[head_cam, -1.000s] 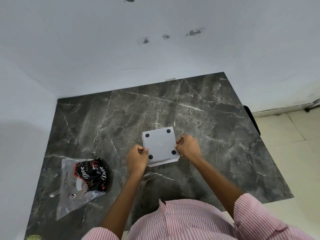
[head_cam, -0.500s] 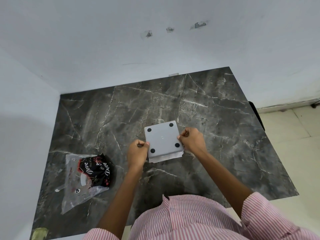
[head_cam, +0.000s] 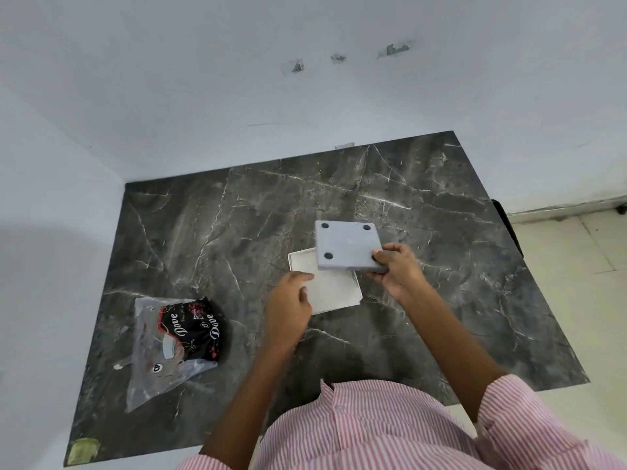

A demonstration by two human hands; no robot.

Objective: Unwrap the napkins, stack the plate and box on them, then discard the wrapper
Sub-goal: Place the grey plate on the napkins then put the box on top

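I see the grey box [head_cam: 347,244] just above the white plate [head_cam: 334,290], over its far right part. The right hand [head_cam: 397,269] pinches the box's near right corner; the left hand [head_cam: 288,300] holds the plate's left edge. The wrapped napkins [head_cam: 193,329] lie on the table [head_cam: 237,215], nearer the left hand.

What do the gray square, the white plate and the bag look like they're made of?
Gray square: matte, probably plastic or metal; even dull face, four black dots like rubber feet.
Plate: smooth white, plastic or ceramic, can't tell; thin raised rim.
Bag: thin clear plastic film; crinkled, glossy, see-through.
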